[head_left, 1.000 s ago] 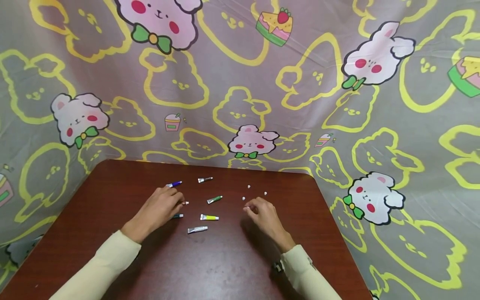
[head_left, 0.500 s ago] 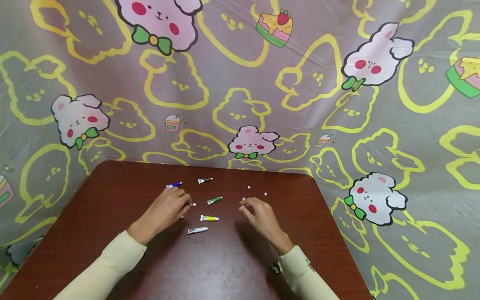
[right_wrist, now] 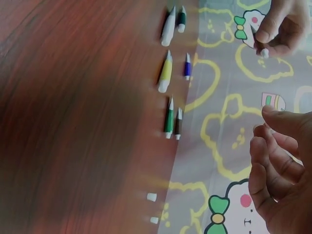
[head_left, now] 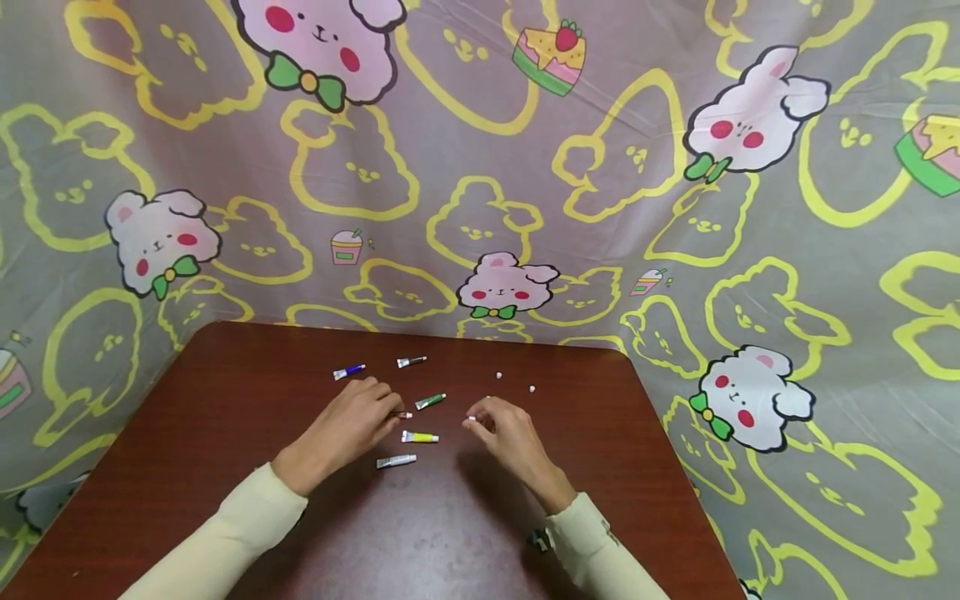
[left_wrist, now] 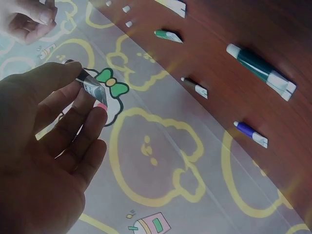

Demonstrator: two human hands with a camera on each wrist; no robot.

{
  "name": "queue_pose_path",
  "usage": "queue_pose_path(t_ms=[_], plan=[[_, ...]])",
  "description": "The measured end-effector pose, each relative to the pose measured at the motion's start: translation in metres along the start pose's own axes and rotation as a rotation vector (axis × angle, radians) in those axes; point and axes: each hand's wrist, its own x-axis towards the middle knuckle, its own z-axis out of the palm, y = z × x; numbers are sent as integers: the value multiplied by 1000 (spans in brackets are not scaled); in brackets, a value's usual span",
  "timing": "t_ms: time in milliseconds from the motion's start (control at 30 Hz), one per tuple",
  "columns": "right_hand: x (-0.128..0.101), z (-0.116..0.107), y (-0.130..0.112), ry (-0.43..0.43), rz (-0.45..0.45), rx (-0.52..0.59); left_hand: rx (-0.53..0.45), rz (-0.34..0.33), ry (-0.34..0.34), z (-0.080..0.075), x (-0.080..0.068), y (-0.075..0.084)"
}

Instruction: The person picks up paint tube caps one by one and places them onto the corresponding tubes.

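While the left hand (head_left: 352,425) pinches a small paint tube (left_wrist: 90,87) between thumb and fingers, the right hand (head_left: 506,429) holds a small white cap (head_left: 471,418) at its curled fingertips, just right of the yellow tube (head_left: 419,436). I judge the work is at an early point: this tube looks not yet capped, and two loose caps (head_left: 515,382) lie on the table (head_left: 225,392) behind the right hand. Five other tubes lie around the yellow tube: green (head_left: 431,401) behind it, silver (head_left: 396,460) in front, dark (head_left: 411,361) and blue (head_left: 348,371) far behind, and one more seen only from the left wrist. The held tube's long axis runs left to right, its nozzle pointing toward the right hand, above the yellow tube.
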Motion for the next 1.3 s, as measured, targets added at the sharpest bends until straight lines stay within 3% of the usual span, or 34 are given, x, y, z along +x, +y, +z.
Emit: queue_pose_path(t_ms=[333, 700, 967, 1300], plan=[[0, 6, -9, -19, -33, 34, -28, -8, -34, -2, 7, 15], [-1, 7, -22, -20, -61, 40, -22, 46, 22, -2, 9, 22], [1, 7, -28, -10, -71, 15, -33, 23, -19, -1, 8, 27], [3, 5, -33, 0, -98, -12, -35, 48, 14, 1, 10, 31]])
